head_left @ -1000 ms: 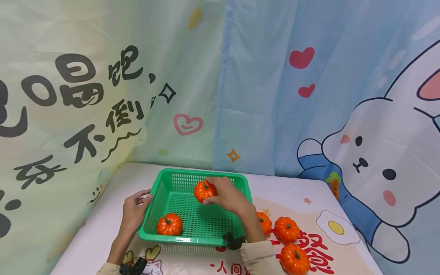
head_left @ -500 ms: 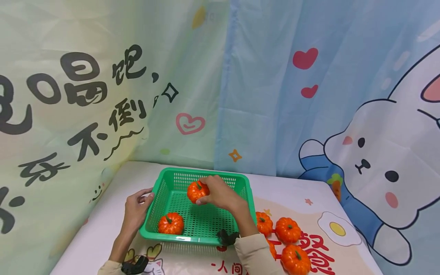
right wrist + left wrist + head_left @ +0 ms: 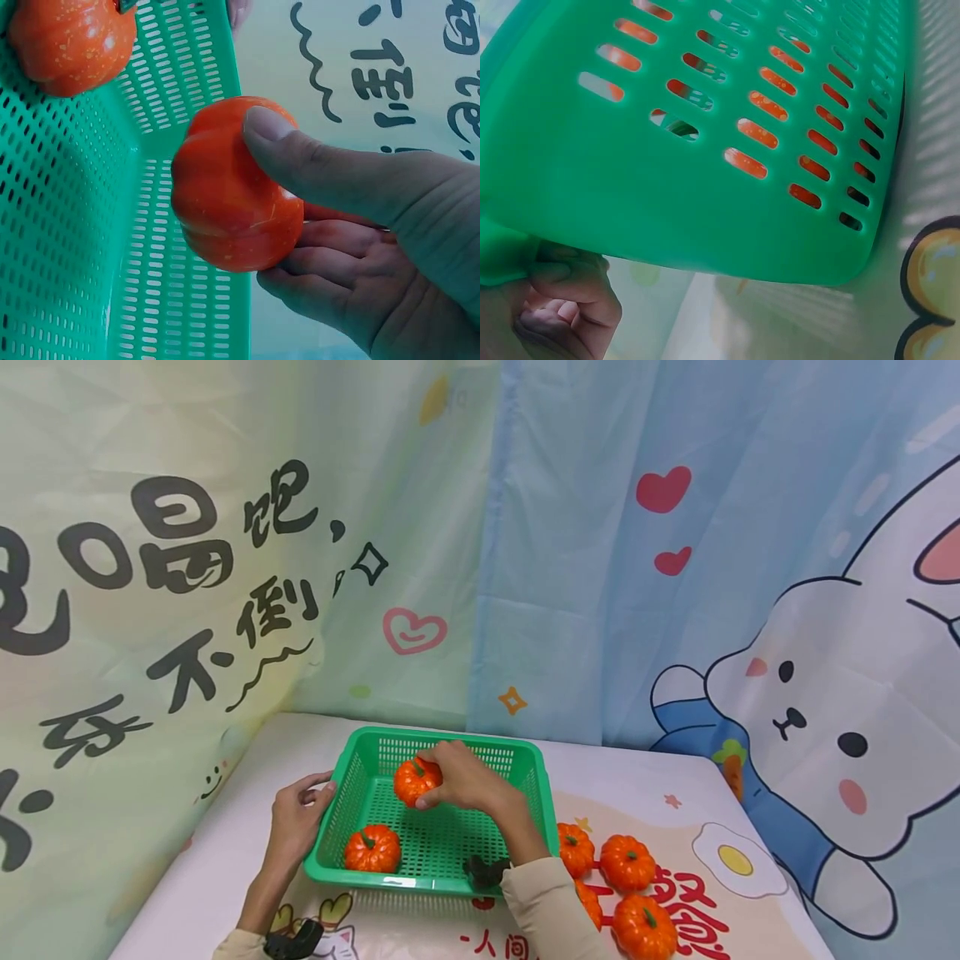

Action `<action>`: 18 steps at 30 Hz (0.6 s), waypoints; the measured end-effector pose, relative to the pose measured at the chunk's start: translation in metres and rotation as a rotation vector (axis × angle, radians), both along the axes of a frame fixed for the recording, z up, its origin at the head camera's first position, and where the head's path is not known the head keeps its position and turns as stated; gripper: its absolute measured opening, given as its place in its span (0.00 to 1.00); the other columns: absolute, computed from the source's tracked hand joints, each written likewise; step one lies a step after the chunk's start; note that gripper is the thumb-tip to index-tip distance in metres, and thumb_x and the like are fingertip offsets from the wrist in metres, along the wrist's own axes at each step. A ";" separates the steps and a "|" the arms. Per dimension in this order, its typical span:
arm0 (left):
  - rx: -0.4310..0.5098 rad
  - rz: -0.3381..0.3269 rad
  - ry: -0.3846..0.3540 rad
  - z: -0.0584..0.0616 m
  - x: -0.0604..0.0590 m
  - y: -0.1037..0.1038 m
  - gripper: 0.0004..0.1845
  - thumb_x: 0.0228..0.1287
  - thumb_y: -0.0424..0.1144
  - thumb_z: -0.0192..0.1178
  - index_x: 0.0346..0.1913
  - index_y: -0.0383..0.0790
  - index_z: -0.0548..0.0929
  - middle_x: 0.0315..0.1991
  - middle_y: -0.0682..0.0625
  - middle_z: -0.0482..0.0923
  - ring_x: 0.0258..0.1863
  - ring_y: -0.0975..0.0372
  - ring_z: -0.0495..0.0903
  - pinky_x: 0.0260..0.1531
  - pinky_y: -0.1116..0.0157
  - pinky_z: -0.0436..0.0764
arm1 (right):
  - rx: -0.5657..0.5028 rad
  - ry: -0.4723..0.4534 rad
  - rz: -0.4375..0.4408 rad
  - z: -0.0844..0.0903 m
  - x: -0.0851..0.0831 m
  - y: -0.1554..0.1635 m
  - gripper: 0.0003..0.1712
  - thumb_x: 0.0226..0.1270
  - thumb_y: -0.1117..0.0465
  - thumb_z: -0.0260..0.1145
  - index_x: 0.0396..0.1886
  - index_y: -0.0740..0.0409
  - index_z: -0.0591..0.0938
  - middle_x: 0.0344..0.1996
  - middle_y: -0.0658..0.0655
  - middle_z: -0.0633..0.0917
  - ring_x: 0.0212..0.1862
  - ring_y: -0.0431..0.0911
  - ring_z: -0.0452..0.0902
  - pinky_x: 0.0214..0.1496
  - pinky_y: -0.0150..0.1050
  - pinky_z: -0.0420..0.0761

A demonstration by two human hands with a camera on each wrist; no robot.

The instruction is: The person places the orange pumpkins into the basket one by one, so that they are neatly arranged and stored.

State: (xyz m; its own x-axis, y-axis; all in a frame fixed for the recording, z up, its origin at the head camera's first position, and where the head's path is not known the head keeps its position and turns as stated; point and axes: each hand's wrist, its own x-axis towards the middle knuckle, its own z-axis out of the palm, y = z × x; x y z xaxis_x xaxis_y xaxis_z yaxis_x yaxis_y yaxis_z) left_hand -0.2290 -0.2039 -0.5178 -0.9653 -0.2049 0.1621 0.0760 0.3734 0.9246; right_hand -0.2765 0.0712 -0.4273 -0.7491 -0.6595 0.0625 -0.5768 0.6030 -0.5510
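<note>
Since the earlier frame, your right hand [image 3: 461,777] has carried the held pumpkin [image 3: 417,781] further left over the green basket [image 3: 525,760], toward its far left part. Your fingers [image 3: 330,259] and thumb are clamped around that pumpkin, which hangs above the basket floor rather than resting on it. Your left hand [image 3: 296,814] grips the basket's left rim, fingers curled over the edge; the left wrist view shows the slotted green wall close up with fingertips [image 3: 570,307] tucked beneath it. A second pumpkin [image 3: 372,848] sits on the basket floor in the near left corner. The basket stands on the desk [image 3: 247,777]. Loose pumpkins [image 3: 626,862] lie on the desk just right of the basket, near your right sleeve [image 3: 547,910].
</note>
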 end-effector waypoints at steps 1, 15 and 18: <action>-0.001 0.001 0.001 0.000 0.000 0.000 0.19 0.83 0.37 0.62 0.65 0.27 0.85 0.35 0.35 0.90 0.22 0.69 0.83 0.25 0.71 0.83 | 0.010 0.007 0.009 0.000 -0.001 -0.002 0.19 0.61 0.61 0.86 0.50 0.59 0.89 0.37 0.53 0.89 0.36 0.41 0.76 0.39 0.31 0.79; 0.030 -0.005 0.006 -0.001 -0.001 0.000 0.19 0.83 0.37 0.62 0.65 0.27 0.85 0.35 0.34 0.90 0.23 0.70 0.84 0.27 0.72 0.83 | 0.033 0.017 0.071 -0.004 -0.010 -0.017 0.28 0.58 0.63 0.88 0.58 0.62 0.89 0.47 0.57 0.92 0.42 0.44 0.82 0.45 0.31 0.81; 0.031 -0.004 0.008 -0.001 -0.001 -0.001 0.19 0.83 0.37 0.62 0.65 0.27 0.85 0.35 0.34 0.91 0.22 0.69 0.84 0.26 0.72 0.83 | 0.040 0.015 0.067 -0.007 -0.013 -0.020 0.32 0.57 0.62 0.88 0.62 0.62 0.88 0.52 0.57 0.92 0.45 0.43 0.83 0.48 0.30 0.83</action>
